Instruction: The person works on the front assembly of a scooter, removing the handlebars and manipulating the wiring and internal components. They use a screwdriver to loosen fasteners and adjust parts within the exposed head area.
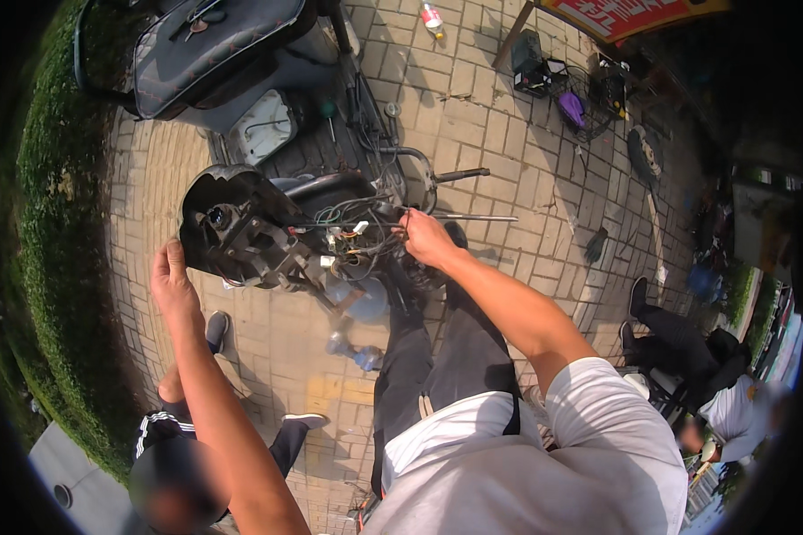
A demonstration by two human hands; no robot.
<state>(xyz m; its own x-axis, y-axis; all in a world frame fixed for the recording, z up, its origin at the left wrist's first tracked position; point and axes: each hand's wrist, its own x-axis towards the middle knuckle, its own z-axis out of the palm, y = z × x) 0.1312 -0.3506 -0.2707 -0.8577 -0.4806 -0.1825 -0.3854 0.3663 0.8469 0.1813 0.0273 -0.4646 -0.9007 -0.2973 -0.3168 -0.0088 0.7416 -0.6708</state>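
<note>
A black plastic scooter front housing (241,236), with its hollow inside and brackets showing, is tilted in front of me. My left hand (175,278) has its thumb and fingers closed on the housing's left edge. Loose wires (352,234) with white connectors spill out beside the housing. My right hand (426,239) is closed at the right side of these wires, its fingertips together among dark cables. What it pinches is too small to make out. A thin straight metal rod (477,218) sticks out to the right, just beyond that hand.
The electric scooter's quilted black seat (219,58) and footboard lie beyond; a green-handled screwdriver (329,114) rests on the footboard. Clear plastic bottles (366,357) stand near my feet. A dark glove (596,243) lies on the paving. People are at lower left (183,437) and right (687,352).
</note>
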